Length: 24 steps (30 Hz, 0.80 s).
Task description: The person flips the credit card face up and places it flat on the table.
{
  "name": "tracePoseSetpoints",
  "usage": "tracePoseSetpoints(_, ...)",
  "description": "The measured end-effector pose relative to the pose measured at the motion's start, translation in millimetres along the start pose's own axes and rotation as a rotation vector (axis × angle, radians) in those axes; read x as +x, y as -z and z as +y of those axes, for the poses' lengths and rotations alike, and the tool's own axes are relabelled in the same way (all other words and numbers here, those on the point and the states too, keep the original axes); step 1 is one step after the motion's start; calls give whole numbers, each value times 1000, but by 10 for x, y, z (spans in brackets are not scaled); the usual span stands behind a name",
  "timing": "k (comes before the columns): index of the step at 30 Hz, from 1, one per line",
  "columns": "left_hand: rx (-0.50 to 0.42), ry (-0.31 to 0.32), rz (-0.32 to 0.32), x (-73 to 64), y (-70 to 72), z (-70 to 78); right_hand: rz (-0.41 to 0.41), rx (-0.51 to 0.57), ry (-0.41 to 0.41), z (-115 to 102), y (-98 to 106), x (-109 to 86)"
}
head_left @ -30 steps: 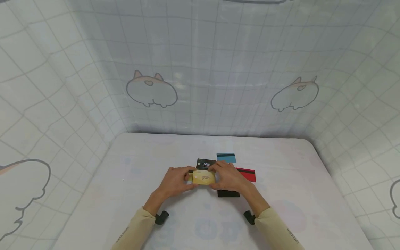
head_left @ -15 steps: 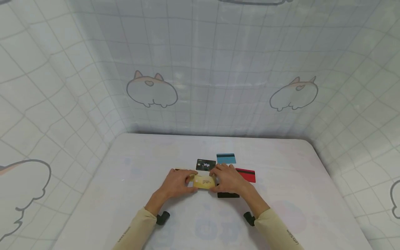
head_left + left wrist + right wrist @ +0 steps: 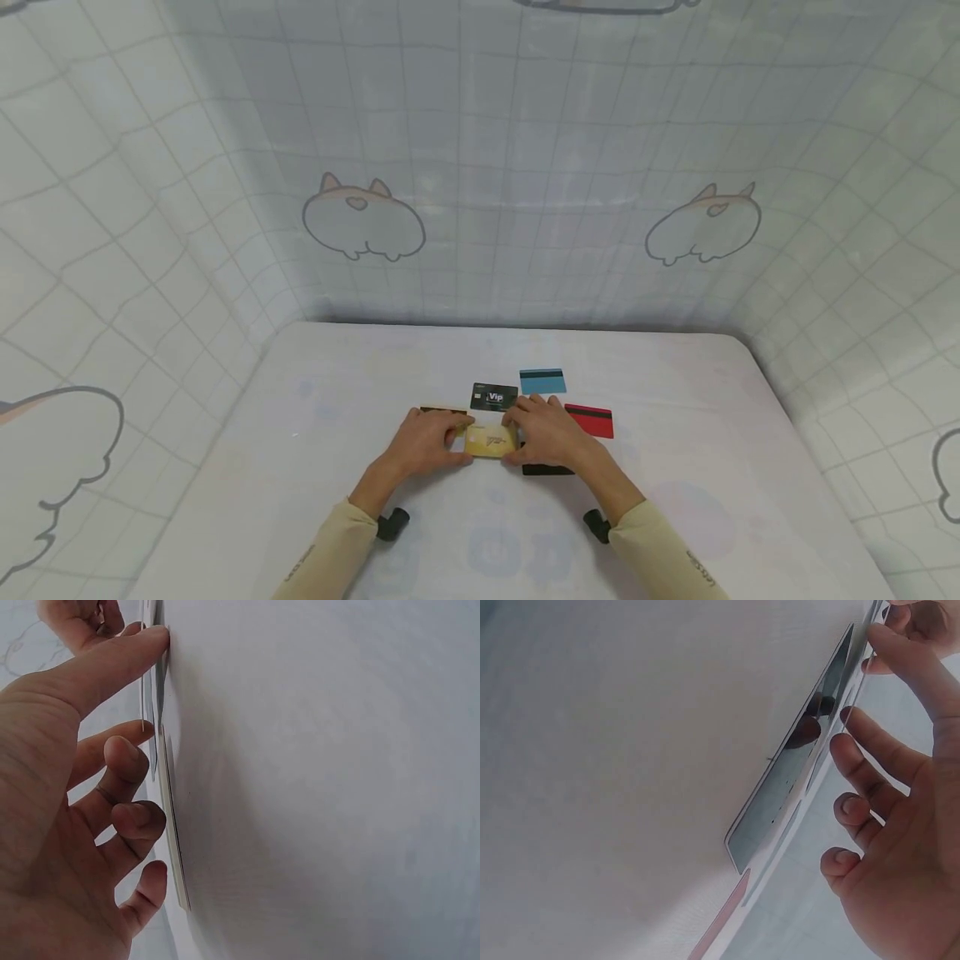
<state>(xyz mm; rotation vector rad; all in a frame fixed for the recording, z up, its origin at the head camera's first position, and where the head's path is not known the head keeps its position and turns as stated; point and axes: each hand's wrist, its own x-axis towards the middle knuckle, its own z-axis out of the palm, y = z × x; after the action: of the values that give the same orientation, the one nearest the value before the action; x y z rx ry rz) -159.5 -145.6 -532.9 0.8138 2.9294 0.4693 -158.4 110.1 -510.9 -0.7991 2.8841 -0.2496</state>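
Note:
Between both hands a gold card (image 3: 491,442) with small printing lies low at the table. Its left edge is pinched by the thumb and forefinger of my left hand (image 3: 425,443). My right hand (image 3: 549,433) pinches the right edge the same way. In both wrist views the other fingers hang loosely curled, and the card shows as a thin edge. Partly hidden under the left hand is a card with a dark stripe (image 3: 444,409). The right hand partly covers a black card (image 3: 547,470). A black Vip card (image 3: 494,397) lies just behind the gold one.
Behind the right hand lies a blue card (image 3: 542,382) with a dark stripe. A red striped card (image 3: 590,422) lies to its right. The white table (image 3: 360,358) backs onto a grid-patterned curtain (image 3: 525,167).
Both hands have drawn the gold card toward me, away from the Vip card, and lowered it. It looked bowed half a second ago and looks flatter now. The other cards stay put.

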Motion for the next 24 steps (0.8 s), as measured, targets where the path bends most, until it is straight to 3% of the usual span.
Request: tracePoseSetpoints(24, -23, 6, -14, 28, -20, 20, -24, -11, -19, 1, -19, 28)
